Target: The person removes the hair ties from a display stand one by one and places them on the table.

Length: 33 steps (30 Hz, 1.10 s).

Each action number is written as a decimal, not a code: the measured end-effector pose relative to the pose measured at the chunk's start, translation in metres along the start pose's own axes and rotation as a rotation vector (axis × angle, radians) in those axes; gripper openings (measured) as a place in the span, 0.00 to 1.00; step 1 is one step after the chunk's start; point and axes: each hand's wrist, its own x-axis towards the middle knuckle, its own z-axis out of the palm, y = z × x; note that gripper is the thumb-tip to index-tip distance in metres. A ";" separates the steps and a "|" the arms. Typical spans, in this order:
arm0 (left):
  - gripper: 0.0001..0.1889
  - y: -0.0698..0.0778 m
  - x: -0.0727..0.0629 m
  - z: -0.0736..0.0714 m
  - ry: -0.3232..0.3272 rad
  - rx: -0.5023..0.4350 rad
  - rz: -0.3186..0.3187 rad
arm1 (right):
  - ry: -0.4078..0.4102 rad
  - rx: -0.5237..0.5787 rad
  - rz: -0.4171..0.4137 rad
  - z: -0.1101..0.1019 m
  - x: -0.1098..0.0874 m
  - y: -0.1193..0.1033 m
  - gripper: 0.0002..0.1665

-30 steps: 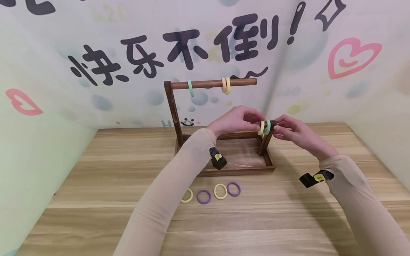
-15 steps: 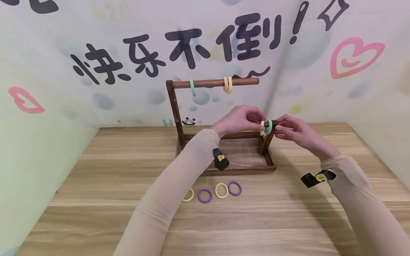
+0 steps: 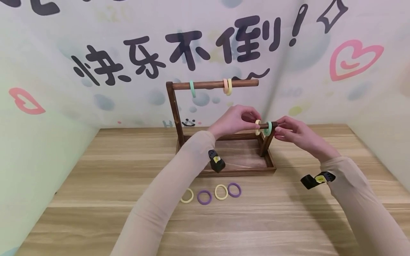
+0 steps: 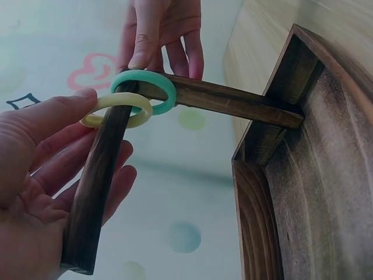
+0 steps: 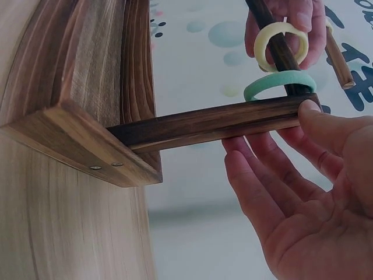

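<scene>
Head view: left hand [image 3: 235, 121] pinching a yellow ring [image 4: 121, 99] around the lower bar [image 3: 263, 126] of a wooden rack [image 3: 174, 110].
Farther right, clear of the yellow one, a green ring [image 4: 143, 76] encircles the same bar beside the side post [image 3: 266, 145], whose top end the right hand [image 3: 298, 133] grips.

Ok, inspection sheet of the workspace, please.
Surface: brown wood-grain table.
Job's things: dark wooden two-bar stand; round yellow ring and mint ring around lower bar; mint ring, pink ring, yellow ring on upper bar; two yellow rings, two purple rings on table. Ring material unclear.
Clutter: nothing seen.
Grips: left hand pinches lower yellow ring; right hand holds lower bar's post.
Cables: nothing seen.
Surroundings: white printed backdrop, black characters, pink hearts.
</scene>
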 end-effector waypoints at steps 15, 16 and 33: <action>0.12 -0.012 -0.018 -0.010 0.049 -0.003 -0.009 | 0.025 0.008 0.011 0.002 0.002 -0.001 0.13; 0.11 -0.013 -0.019 -0.010 0.054 -0.006 -0.007 | 0.025 0.006 0.011 0.002 0.001 -0.001 0.13; 0.12 -0.024 -0.043 -0.020 0.132 -0.107 -0.041 | 0.024 -0.003 0.011 0.002 0.000 -0.001 0.13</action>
